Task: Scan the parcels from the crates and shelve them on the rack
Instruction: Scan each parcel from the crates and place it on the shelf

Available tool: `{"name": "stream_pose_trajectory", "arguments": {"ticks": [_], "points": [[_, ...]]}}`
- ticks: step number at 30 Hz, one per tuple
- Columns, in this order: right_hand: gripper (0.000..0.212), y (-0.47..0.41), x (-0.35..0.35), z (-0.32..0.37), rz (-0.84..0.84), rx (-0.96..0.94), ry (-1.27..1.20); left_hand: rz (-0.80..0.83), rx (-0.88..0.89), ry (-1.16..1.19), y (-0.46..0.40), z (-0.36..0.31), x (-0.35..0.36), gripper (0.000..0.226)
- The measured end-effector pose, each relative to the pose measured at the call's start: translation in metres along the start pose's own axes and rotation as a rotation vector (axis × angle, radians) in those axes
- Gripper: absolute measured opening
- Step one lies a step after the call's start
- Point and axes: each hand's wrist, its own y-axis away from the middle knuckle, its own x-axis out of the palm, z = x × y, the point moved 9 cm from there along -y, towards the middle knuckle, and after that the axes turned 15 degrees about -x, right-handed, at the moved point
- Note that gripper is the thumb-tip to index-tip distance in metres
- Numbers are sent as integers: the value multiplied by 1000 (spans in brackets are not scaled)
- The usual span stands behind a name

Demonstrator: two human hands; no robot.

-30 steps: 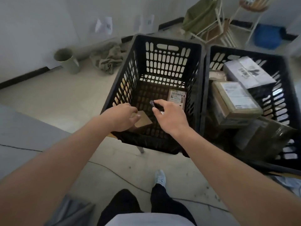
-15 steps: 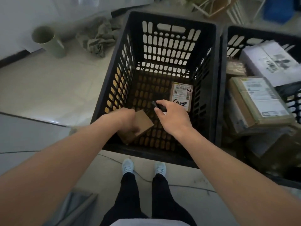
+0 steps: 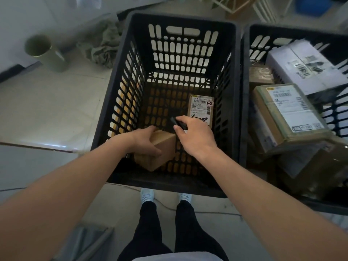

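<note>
- Both arms reach down and forward into the near black crate (image 3: 135, 76) from my view, forearms angled inward so the hands sit close together over the crate floor.
- Left hand (image 3: 145, 142) is palm down on a small plain cardboard parcel (image 3: 163, 147), fingers wrapped over its top and near side, thumb along the edge facing me. The parcel looks tipped up on a corner, in the near left part of the crate.
- Right hand (image 3: 194, 136) is just to the right of that parcel, wrist bent a bit, fingers curled round a small dark scanner (image 3: 178, 123). The scanner's tip pokes out past the fingers toward the far left. Can't really tell if the hand touches the parcel or just sits next to it.
- A second parcel with a white label (image 3: 200, 112) lies flat on the crate floor by the right wall, just beyond the right hand's knuckles.
- Second crate (image 3: 244, 91) sits right up against the first one on the right, stacked with several bigger labelled boxes (image 3: 288, 113).
- On the floor to the left: a green cylinder bin (image 3: 45, 51) and a crumpled cloth (image 3: 101, 48) near the wall.
- My view also catches the person's dark trousers and pale shoes (image 3: 147, 194) right below the crate.
</note>
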Motion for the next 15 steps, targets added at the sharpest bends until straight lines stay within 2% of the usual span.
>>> {"name": "stream_pose_trajectory", "arguments": {"ticks": [4, 7, 12, 15], "points": [[44, -1, -2, -4, -2, 19, -9, -303, 14, -78, 2, -6, -24, 100], [44, -1, -7, -5, -19, 22, -18, -419, 37, -151, 3, -15, -27, 109], [45, 2, -13, -10, -36, 28, -30, -487, 29, -143, 1, -23, -22, 107], [46, 5, -16, -15, -48, 43, -50, -420, 28, -39, -5, -24, -21, 107]]}}
